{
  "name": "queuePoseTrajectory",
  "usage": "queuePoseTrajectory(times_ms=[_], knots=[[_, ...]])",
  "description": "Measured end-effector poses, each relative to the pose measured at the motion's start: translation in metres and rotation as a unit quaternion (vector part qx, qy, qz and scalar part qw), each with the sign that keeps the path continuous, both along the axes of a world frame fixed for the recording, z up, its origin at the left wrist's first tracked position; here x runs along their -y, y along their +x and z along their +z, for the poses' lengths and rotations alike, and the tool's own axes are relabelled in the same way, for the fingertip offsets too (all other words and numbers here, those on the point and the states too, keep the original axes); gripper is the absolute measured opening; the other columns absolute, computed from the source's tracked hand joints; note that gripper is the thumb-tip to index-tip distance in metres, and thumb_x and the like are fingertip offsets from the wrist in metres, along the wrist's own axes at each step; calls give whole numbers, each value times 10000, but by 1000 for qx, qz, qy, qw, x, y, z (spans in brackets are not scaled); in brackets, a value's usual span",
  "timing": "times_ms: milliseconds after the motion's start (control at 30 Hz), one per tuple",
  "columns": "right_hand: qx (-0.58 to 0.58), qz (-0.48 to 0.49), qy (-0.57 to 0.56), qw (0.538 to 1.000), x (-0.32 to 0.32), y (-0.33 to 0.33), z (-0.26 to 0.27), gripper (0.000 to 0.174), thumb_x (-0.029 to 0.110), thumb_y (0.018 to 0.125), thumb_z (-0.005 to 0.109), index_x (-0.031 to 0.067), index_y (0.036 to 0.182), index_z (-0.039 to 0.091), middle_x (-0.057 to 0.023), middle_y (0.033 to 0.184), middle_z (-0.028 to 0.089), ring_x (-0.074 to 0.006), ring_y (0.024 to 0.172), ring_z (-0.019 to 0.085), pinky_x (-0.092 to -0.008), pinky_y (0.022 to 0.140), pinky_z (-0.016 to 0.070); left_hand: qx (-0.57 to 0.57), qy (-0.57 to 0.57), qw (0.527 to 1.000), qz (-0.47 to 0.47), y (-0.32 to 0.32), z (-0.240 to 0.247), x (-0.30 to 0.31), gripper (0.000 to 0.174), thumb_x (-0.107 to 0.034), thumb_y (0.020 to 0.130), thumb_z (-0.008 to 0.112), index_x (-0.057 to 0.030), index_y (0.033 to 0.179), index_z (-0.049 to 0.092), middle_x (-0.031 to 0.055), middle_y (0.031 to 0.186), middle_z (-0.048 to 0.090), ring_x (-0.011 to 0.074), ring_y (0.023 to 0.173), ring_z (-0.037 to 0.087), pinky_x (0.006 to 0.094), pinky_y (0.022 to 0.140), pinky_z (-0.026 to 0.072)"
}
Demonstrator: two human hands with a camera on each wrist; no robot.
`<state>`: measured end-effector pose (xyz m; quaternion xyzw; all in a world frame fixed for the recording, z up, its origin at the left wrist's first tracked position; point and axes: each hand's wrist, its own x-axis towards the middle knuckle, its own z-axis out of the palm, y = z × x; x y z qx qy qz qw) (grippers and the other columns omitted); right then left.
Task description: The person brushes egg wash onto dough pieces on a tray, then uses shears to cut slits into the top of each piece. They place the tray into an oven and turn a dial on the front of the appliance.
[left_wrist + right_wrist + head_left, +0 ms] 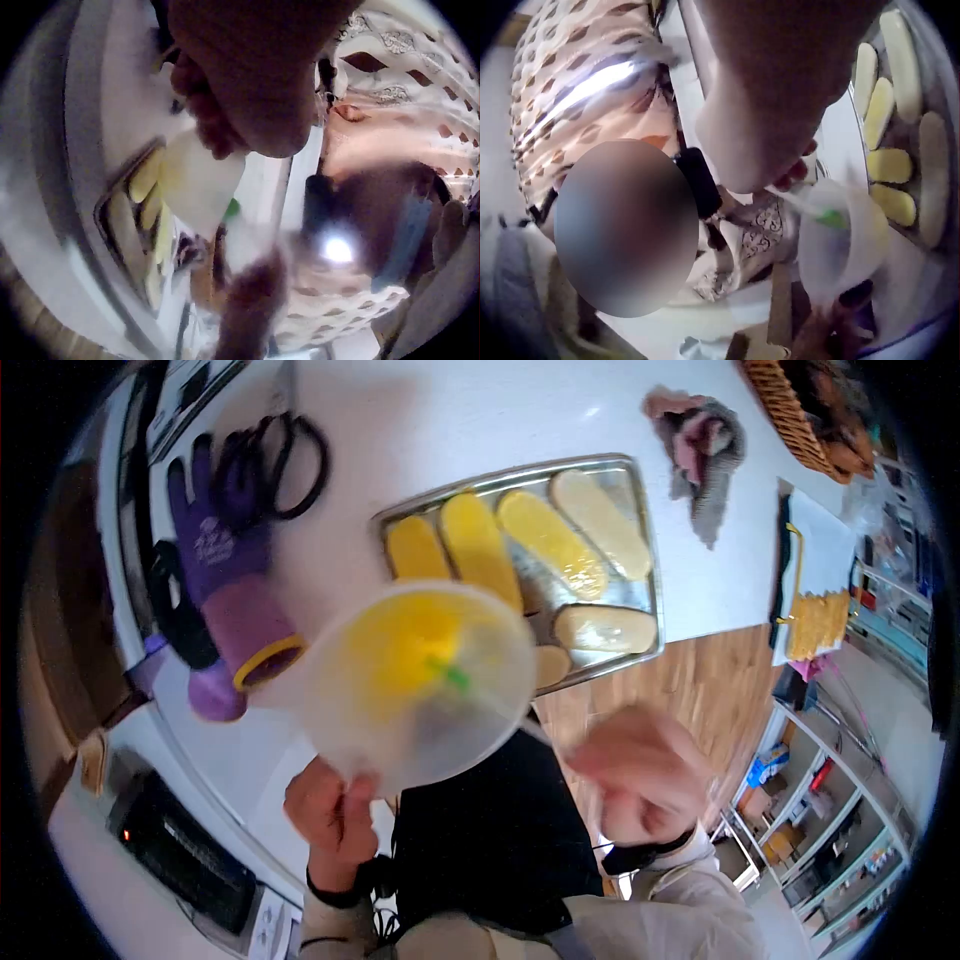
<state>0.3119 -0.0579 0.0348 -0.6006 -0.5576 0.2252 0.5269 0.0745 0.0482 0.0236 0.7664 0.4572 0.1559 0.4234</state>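
Note:
My left hand (335,810) pinches the near edge of a tilted, translucent white bowl (490,705), which holds yellow liquid. A slim white handle (545,736) runs from the bowl into the curled fingers of my right hand (650,775), blurred beside it. The tool's green end (832,218) lies inside the bowl. Behind the bowl, a metal tray (510,481) carries several long oval pale pieces. Some, like this piece (555,540), have a glossy yellow coat; another piece (600,525) at the right is paler. The bowl hides the tray's near left part.
On the white table (350,430), a purple glove (230,560) and black-handled scissors (295,470) lie left of the tray. A crumpled cloth (705,445) is to its right, near a wicker basket (795,410). Shelves (830,840) stand at the lower right, beyond the wooden floor (690,675).

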Motion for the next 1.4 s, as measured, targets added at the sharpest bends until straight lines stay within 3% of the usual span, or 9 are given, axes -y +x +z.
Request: queuePoseTrajectory(times_ms=[100,200,367,500,667,800,1033,1167,1400], knots=[[44,19,-44,998,-15,-14,-14,216,-2,710,594,3,925,582,-122,763,580,-212,595,568,-273,491,446,6,83,990,-111,9,3,-8,142,-94,734,574,-9,655,493,90,546,438,230,425,414,265,405,316],[-43,4,-95,995,-10,-15,-11,204,-18,724,577,0,927,577,-104,751,581,-214,598,562,-281,509,449,45,36,997,-49,10,2,0,148,-91,738,583,-11,652,494,76,525,427,210,422,414,261,400,307],[29,-29,-108,993,-2,-15,-9,125,33,786,551,-3,901,585,-101,762,608,-203,618,572,-275,539,458,26,9,999,-30,12,2,5,173,-122,776,557,-8,654,509,77,532,429,197,420,413,258,401,307],[-196,-132,67,969,11,-13,-16,233,181,897,414,-7,862,549,-128,780,611,-181,572,577,-263,489,441,-3,-33,999,3,3,-1,13,205,-173,812,526,2,705,543,85,548,444,206,441,429,265,421,324],[-198,-360,57,910,24,3,-23,218,193,906,416,4,1002,466,-113,788,576,-124,534,518,-205,455,406,-13,-50,995,86,-8,-7,18,250,-219,842,505,18,812,578,82,600,515,161,489,462,255,463,348],[-140,-328,0,934,10,17,-50,178,149,905,424,0,981,483,-101,785,577,-104,554,517,-190,484,412,-27,-69,992,100,-19,-12,23,261,-223,851,494,24,819,572,79,589,504,147,506,463,259,478,352],[-16,-326,-83,942,31,20,-48,145,92,899,416,-10,964,497,-108,769,584,-92,586,526,-184,525,423,37,-106,984,136,-14,-9,24,333,-287,866,496,33,820,576,30,576,499,53,354,385,201,324,277],[-63,-320,10,945,22,15,-37,129,62,880,423,-16,950,500,-124,787,589,-134,607,547,-212,537,444,44,-111,982,146,-10,-9,24,367,-312,869,497,46,833,568,23,579,500,43,332,366,193,305,266],[108,-214,-105,965,6,13,-45,165,-59,742,516,-1,895,540,-121,750,579,-224,584,550,-270,537,442,41,-126,979,152,-15,-5,22,387,-323,869,495,56,823,559,14,559,480,45,327,363,192,302,261]])
